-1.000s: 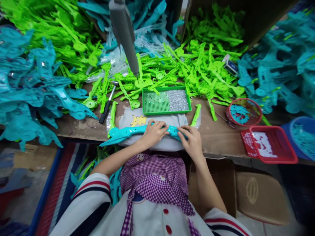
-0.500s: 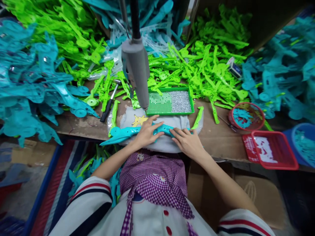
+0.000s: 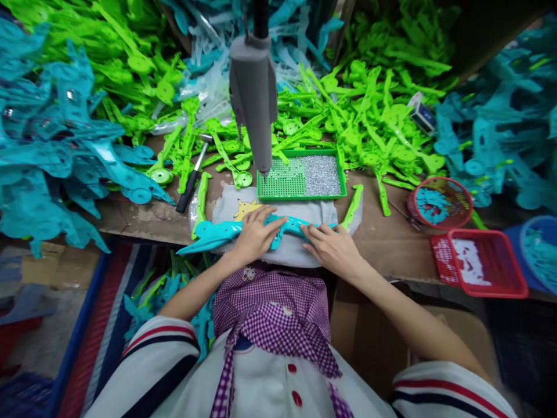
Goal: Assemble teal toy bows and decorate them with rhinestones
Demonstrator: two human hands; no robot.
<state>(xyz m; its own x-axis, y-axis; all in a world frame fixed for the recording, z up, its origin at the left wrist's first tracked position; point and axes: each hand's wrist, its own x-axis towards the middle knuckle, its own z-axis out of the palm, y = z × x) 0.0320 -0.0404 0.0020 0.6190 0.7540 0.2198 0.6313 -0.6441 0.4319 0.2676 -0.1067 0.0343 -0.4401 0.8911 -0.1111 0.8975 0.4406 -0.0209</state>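
A long turquoise plastic part [image 3: 217, 231] lies crosswise on a folded grey cloth [image 3: 300, 255] at the table's front edge. My left hand [image 3: 253, 235] grips its middle, thumb and fingers around it. Over its right end my right hand [image 3: 333, 248] has its fingers curled onto the part, covering that end. Beyond my left hand hangs a grey electric screwdriver [image 3: 255, 98], its tip above the near-left part of a green tray [image 3: 300, 198]. Small silvery screws fill the tray's right side; perforated holes show on its left.
Lime-green parts [image 3: 361, 128] heap across the back, with turquoise piles [image 3: 65, 145] at both sides. A hammer [image 3: 194, 174] lies left of the cloth. Green pieces [image 3: 354, 209] flank it. At right stand a round red basket [image 3: 470, 203], a red bin [image 3: 520, 278] and a blue tub [image 3: 517, 244].
My left thumb and fingers have drawn closer together around the turquoise part. The screwdriver has shifted right and up in the view. My right hand stays at its end of the part.
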